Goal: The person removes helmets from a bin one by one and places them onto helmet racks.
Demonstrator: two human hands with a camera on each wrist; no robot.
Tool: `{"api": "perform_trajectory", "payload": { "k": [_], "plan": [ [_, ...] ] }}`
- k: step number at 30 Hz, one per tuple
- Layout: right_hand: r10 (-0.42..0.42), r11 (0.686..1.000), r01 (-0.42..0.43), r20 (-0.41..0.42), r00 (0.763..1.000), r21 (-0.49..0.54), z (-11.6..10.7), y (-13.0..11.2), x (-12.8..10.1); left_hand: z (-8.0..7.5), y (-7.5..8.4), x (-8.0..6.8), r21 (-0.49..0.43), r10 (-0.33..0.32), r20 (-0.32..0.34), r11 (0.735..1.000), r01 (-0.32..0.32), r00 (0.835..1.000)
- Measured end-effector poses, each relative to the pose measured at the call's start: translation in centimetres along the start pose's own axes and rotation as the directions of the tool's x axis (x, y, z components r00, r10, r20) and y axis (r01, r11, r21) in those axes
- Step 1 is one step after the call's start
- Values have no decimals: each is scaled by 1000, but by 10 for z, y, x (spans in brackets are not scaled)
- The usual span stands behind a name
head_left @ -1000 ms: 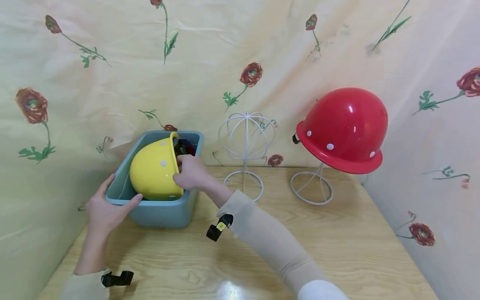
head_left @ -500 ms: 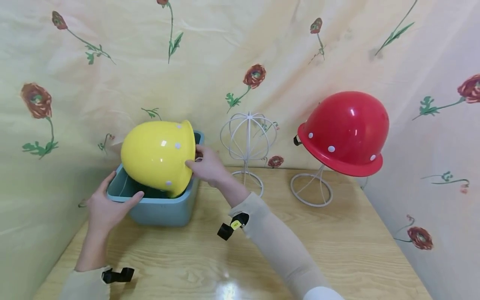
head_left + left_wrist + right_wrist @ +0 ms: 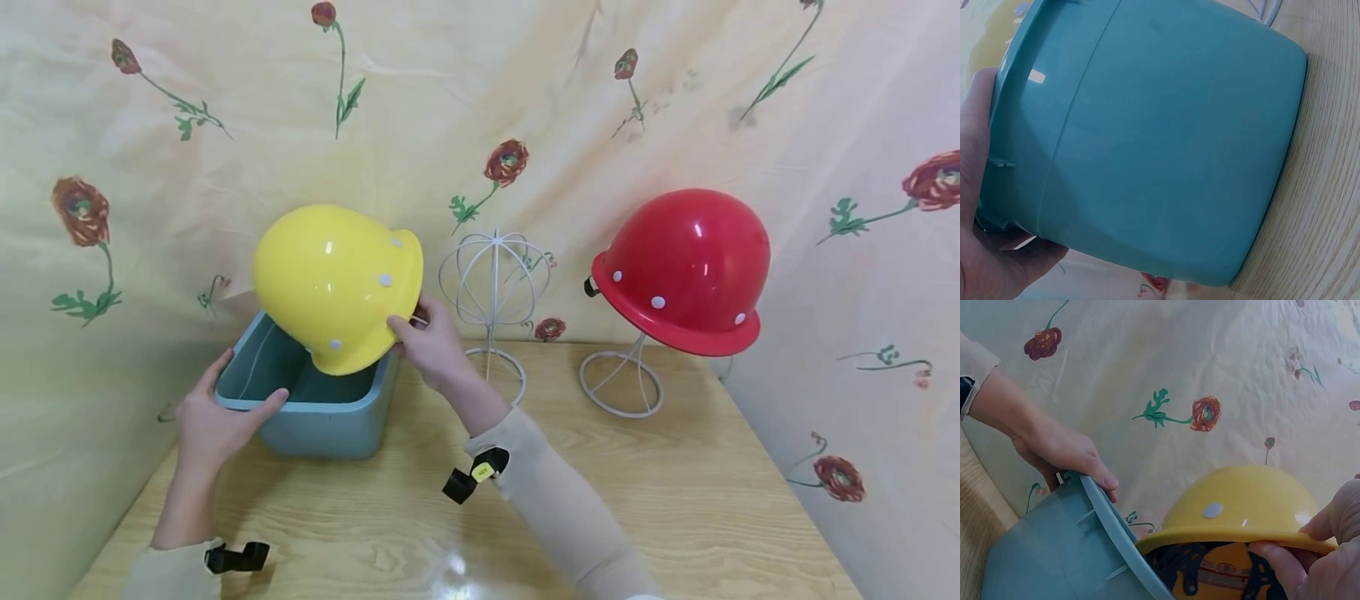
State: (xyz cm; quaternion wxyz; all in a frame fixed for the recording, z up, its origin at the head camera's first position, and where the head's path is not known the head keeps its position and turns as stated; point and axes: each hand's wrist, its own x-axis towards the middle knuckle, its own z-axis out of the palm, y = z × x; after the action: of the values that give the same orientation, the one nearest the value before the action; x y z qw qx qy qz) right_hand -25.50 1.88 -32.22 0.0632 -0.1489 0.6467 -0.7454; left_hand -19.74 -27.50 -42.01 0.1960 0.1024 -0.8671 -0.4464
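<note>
My right hand [image 3: 427, 337] pinches the brim of a yellow hard hat [image 3: 337, 283] and holds it in the air above a teal plastic bin [image 3: 322, 412]. The right wrist view shows the yellow hard hat [image 3: 1241, 509] from below, with its black inner straps and my right hand [image 3: 1310, 559] on the brim. My left hand [image 3: 213, 417] grips the front left rim of the bin, thumb on the front wall. In the left wrist view the bin [image 3: 1166, 137] fills the frame, with my left hand [image 3: 979, 206] at its rim.
An empty white wire hat stand [image 3: 491, 300] stands just right of the bin. A red hard hat [image 3: 686, 267] sits on a second wire stand [image 3: 621, 379] further right. Flowered cloth walls close in the back and both sides of the wooden table [image 3: 675, 517].
The right hand has lifted the yellow hard hat up out of the bin and slightly to the right. The left hand has stayed on the bin's rim.
</note>
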Motion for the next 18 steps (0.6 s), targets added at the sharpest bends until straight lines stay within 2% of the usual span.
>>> {"api": "perform_trajectory", "payload": {
  "k": [7, 18],
  "plan": [
    [-69, 990, 73, -41, 997, 124, 0, -2, -6, 0, 1, 1, 2, -20, 3, 1000, 20, 1000],
    [-185, 964, 197, -80, 979, 177, -2, -13, -11, -1, 1, 0, 9, -20, -2, 1000, 20, 1000]
  ]
}}
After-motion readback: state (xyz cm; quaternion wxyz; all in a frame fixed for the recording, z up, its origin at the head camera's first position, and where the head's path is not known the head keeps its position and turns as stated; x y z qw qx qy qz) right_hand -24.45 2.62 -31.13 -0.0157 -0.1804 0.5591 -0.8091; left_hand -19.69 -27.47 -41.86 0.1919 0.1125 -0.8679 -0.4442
